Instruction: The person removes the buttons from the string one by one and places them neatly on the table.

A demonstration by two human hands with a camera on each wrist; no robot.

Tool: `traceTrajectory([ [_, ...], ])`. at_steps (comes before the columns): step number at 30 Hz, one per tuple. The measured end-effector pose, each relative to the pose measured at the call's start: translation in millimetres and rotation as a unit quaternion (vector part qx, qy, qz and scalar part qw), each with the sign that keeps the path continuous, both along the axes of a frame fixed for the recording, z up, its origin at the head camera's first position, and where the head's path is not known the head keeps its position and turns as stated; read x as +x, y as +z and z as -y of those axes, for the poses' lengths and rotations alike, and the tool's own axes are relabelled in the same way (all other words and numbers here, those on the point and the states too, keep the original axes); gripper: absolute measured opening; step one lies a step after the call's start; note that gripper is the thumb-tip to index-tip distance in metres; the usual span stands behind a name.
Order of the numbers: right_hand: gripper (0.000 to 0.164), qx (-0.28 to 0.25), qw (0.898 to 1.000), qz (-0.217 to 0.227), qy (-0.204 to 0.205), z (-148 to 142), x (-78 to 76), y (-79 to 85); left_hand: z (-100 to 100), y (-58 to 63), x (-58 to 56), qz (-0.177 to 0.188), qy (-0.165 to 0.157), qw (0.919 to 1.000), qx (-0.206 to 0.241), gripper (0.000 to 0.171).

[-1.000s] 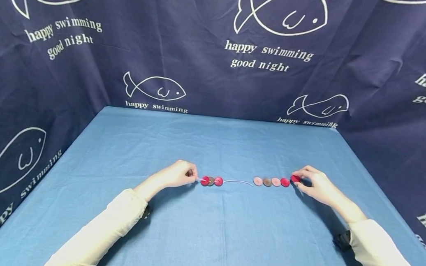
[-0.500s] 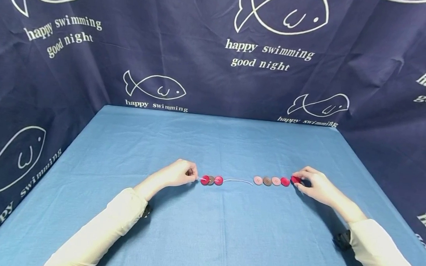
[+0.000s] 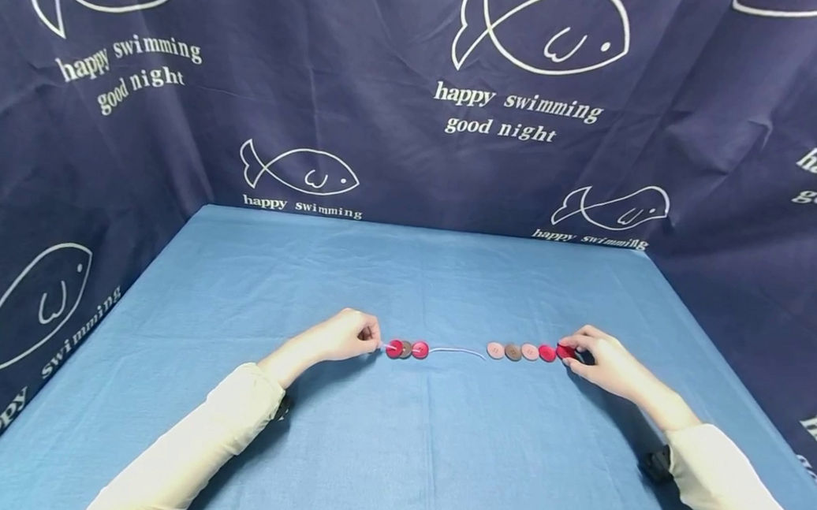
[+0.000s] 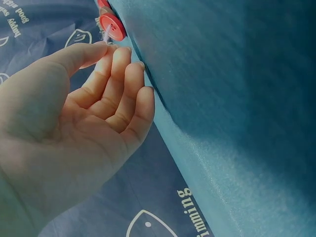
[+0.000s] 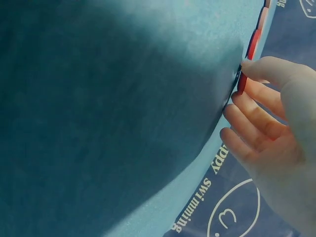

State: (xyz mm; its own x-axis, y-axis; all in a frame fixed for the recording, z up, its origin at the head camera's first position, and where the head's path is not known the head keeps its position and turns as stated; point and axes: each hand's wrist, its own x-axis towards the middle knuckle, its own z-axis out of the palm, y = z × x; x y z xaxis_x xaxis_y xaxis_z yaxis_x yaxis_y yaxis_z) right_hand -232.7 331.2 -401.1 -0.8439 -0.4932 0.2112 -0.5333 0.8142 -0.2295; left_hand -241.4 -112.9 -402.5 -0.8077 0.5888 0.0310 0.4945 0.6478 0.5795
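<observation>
I am watching the person's left hand (image 3: 347, 336) pinching one end of a white cord (image 3: 455, 350) between thumb and forefinger just left of the middle of the blue-covered table (image 3: 437, 462); in the left wrist view its other fingers are lying side by side, loosely bent. Right beside those fingertips, three buttons are sitting along the cord: a crimson button (image 3: 394, 349) partly covering a brown button (image 3: 405, 350), then a rosy red button (image 3: 419, 350) touching the brown one. From there I am seeing the cord running over the table toward its right edge, its tip ending just short of a straight row of buttons.

That row is lying between the table's middle and its right edge: a first pink button (image 3: 496, 350), a taupe button (image 3: 512, 352), a second pink button (image 3: 530, 352) and a bright red button (image 3: 547, 352). At its right end, the right hand (image 3: 607, 364) is gripping a deep red button (image 3: 566, 350) by thumb and forefinger, their tips clamped on its rim, right against the bright red one.

Cream sleeves (image 3: 726, 490) are covering both forearms. Behind the table's far edge, a navy cloth (image 3: 403, 128) is hanging, printed with white fish outlines and "happy swimming good night".
</observation>
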Motion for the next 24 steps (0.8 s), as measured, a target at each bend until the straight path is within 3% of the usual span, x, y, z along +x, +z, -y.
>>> traceTrajectory([
  [24, 0.031, -0.002, 1.0, 0.0, -0.002, -0.4, -0.8, -4.0, -2.1, 0.0, 0.4, -0.002, 0.003, 1.0, -0.001, 0.008],
])
